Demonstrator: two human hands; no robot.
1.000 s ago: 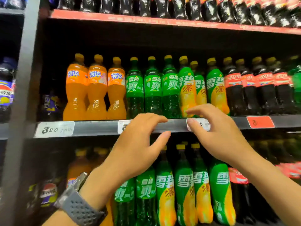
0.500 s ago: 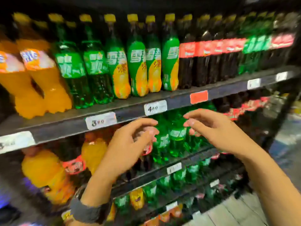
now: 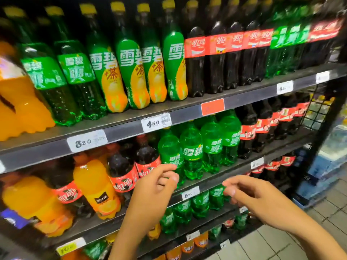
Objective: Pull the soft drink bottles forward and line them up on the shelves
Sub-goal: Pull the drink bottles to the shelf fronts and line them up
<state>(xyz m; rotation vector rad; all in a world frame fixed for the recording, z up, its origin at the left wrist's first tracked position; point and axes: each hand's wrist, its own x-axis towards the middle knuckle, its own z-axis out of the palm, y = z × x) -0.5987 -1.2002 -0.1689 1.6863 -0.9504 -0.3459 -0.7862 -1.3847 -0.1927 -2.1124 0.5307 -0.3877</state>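
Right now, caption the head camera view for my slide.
Left hand and right hand hover empty before green soda bottles on a stocked shelf.

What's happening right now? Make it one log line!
left hand: empty, by green bottles; right hand: empty, by shelf edge; grip: none yet

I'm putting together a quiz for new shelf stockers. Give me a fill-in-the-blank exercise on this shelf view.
The price tag below the green-and-yellow bottles reads ____.
The cola bottles beside them wear ____ labels.
The left hand and right hand each hold ____.
Missing words: 4.50; red; nothing.
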